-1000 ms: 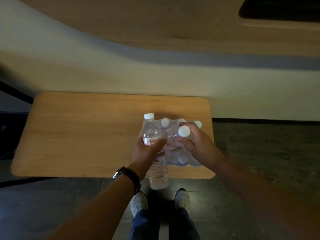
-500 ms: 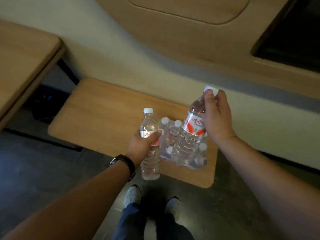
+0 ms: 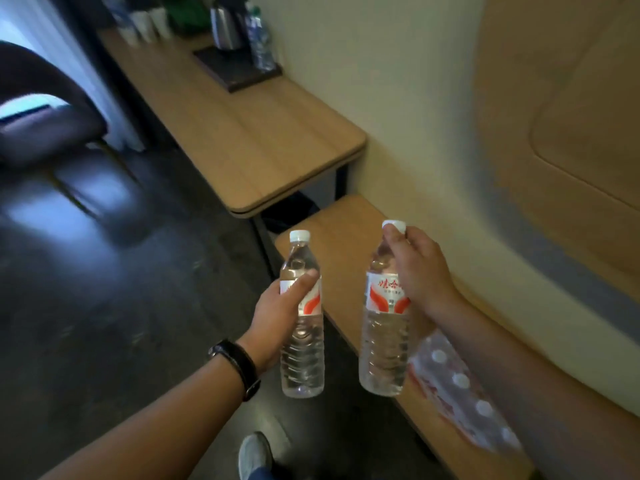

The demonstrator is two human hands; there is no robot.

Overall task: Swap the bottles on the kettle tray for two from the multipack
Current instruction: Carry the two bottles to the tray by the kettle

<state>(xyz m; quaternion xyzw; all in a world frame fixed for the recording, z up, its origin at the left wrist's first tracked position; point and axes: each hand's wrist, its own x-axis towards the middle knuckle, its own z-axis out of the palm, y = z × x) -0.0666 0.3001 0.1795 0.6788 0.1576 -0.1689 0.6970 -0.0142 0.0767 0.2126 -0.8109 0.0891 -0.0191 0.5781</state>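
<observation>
With both bottles upright, left hand wraps one bottle mid-body; right hand pinches the second bottle at its neck. Multipack lies just right of the second bottle; kettle tray sits well beyond it.

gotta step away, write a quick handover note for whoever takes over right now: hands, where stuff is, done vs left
Left hand: gripping one water bottle around its label.
Right hand: holding a second water bottle by the neck.
Multipack: on the low bench, under the right forearm.
Kettle tray: on the far desk, old bottles beside the kettle.
Done: two fresh bottles pulled.
Left: carry them over, remove the old bottles, set the new ones on the tray.
</observation>
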